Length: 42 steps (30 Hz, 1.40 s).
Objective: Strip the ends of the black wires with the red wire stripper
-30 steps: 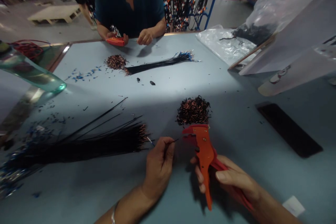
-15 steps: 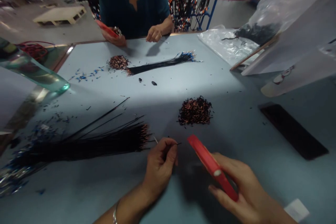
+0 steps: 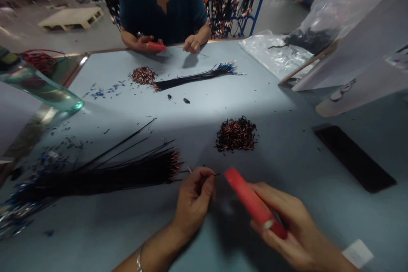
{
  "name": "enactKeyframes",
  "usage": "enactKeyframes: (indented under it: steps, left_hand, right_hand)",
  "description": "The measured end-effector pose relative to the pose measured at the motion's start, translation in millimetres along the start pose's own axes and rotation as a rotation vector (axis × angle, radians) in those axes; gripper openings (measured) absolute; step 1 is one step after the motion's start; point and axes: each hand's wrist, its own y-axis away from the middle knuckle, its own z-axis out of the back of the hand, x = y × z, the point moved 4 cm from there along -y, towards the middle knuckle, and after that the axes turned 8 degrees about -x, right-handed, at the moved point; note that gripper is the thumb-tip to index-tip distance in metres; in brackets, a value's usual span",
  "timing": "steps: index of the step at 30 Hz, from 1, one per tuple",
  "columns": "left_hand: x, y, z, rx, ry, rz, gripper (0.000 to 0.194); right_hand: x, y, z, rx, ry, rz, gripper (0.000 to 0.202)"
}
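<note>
My left hand [image 3: 193, 204] pinches a thin black wire [image 3: 217, 174]; its short end sticks out to the right of my fingertips. My right hand [image 3: 295, 221] is wrapped round a red wire stripper [image 3: 250, 199], whose nose points up and left, close to the wire's end but apart from it. To the left of my left hand lies a thick bundle of black wires [image 3: 127, 174], with copper-coloured ends towards me and blue and silver ends at the far left. Beyond my hands is a pile of small copper and black offcuts [image 3: 236, 134].
Across the table a co-worker [image 3: 162, 6] holds another red tool [image 3: 156, 46] near a smaller wire bundle [image 3: 194, 77] and an offcut pile [image 3: 143, 75]. A dark phone [image 3: 355, 157] lies at right, a glass bottle [image 3: 47, 87] leans in at left, and plastic bags [image 3: 277, 53] sit at back right.
My right hand has turned the red wire stripper slightly and brought its nose a little left and down. My left hand stays put. The co-worker's red tool has swung towards their other hand.
</note>
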Motion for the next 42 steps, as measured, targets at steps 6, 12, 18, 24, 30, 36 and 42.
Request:
enactKeyframes:
  steps: [6, 12, 18, 24, 30, 36, 42]
  left_hand:
    - [-3.1, -2.5, 3.2, -0.069, -0.057, -0.093, 0.015]
    - [-3.4, -2.8, 2.2, -0.039, -0.096, -0.109, 0.016]
    - [-3.2, -2.0, -0.3, 0.000, -0.103, -0.106, 0.017]
    - [-3.5, -2.3, -1.9, 0.015, -0.111, -0.094, 0.017]
    - [-2.9, 0.3, -3.0, 0.063, -0.118, -0.100, 0.018]
    - [-2.7, -0.8, -3.4, 0.104, -0.116, -0.095, 0.021]
    - [-3.7, -0.4, -3.6, 0.117, -0.115, -0.118, 0.022]
  right_hand:
    - [-15.9, 6.2, -13.6, 0.272, -0.752, -0.523, 0.034]
    - [-30.4, 8.7, -25.3, 0.286, -0.984, -0.598, 0.045]
    - [-31.3, 6.3, -23.7, 0.293, -0.996, -0.576, 0.043]
    - [-30.9, 7.5, -23.4, 0.284, -0.990, -0.600, 0.042]
    - [-28.3, 8.3, -23.1, 0.318, -0.962, -0.603, 0.040]
    - [-28.6, 9.4, -22.5, 0.330, -0.967, -0.601, 0.040]
    - [-30.4, 7.0, -22.9, 0.343, -0.966, -0.582, 0.040]
